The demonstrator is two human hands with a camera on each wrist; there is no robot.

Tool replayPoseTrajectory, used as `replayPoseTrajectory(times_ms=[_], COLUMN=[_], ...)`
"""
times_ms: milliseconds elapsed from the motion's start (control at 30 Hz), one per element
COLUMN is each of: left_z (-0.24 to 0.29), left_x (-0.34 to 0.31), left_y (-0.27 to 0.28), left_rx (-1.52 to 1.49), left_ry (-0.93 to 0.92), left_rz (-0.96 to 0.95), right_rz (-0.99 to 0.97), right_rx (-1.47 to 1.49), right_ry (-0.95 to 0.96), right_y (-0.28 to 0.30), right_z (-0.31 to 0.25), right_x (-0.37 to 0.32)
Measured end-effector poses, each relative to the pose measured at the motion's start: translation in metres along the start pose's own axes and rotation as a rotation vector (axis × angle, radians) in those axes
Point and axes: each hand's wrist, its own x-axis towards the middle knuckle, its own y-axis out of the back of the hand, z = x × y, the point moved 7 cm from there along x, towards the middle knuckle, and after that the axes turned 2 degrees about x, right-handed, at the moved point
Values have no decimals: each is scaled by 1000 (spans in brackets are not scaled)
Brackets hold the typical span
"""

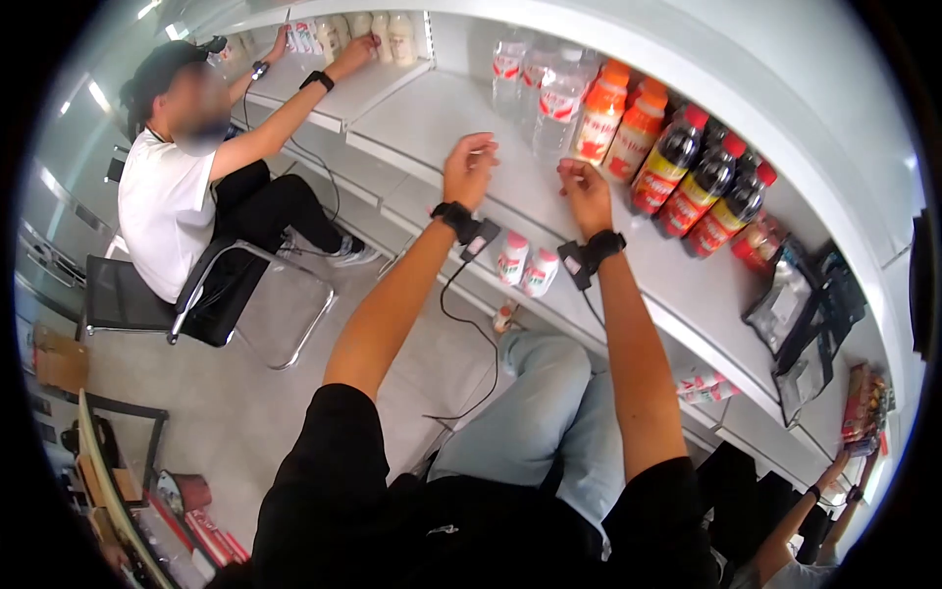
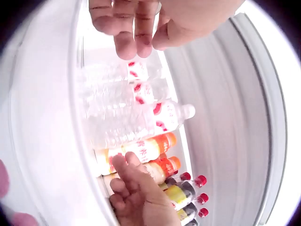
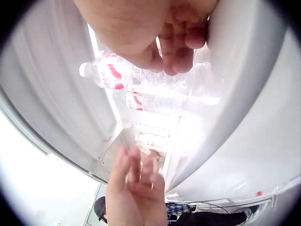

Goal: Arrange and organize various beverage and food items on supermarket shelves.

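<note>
My left hand (image 1: 470, 169) is held over the front of the white shelf (image 1: 412, 113), its fingers loosely bent around nothing. To its right, my right hand (image 1: 586, 194) also holds nothing, its fingers relaxed in front of the orange-capped bottles (image 1: 599, 118). Clear water bottles (image 1: 559, 103) with red and white labels stand behind and between the two hands. In the left wrist view, these clear bottles (image 2: 164, 117) lie between my left hand (image 2: 141, 23) and my right hand (image 2: 143, 195). The right wrist view has a clear bottle (image 3: 110, 73) partly hidden behind my right hand.
Dark soda bottles (image 1: 670, 162) with red caps line the shelf right of the orange-capped ones, then black-and-clear packaging (image 1: 790, 304). Small white-and-pink bottles (image 1: 512, 258) stand on a lower shelf. Another person (image 1: 177, 196) sits at left beside a chair (image 1: 211, 285), reaching toward milky bottles (image 1: 400, 39).
</note>
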Motion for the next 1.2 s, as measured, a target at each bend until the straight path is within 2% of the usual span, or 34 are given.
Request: replayPoseTrajectory(times_ms=[133,167,200,300,400,433,533,567,667,700,800,833,967,1033,1200], left_z=[-16,-35,-42,-53,-56,-67,-80,-90,-95,-89,-78,-67,-43,-8,116], left_x=[-45,-53,-64,-80,-69,-61,-51,-48,-51,-57,-77,-87,-120,-127,-121], left_y=[87,103,107,100,77,70,52,54,54,52,56,55,66,71,58], left_rx=[209,366,468,720,749,801,944,952,982,959,1022,1009,848,738,719], left_ry=[-148,-82,-120,-236,-211,-62,144,53,-21,1,-243,-266,-227,-151,-118], left_rz=[155,141,108,32,59,2,-126,-77,-95,-137,-99,-108,-145,-181,-373], right_rz=[-18,-32,-26,-21,-52,-33,-28,-22,-7,-4,-1,1,9,11,-1], right_rx=[6,9,6,-8,-28,-3,-23,-26,-21,-5,-7,3,42,60,59], right_ry=[-96,-100,-109,-128,-102,-94,-81,-88,-94,-99,-114,-119,-128,-116,-95], right_y=[-1,-1,-1,-1,-2,-2,-2,-2,0,-1,1,0,3,2,0], right_z=[-2,-1,-1,-2,-4,-3,-7,-7,-8,-7,-6,-6,-5,-2,-7], right_x=[0,1,0,-1,-3,-4,-4,-5,-4,-3,-2,-2,-2,1,-2])
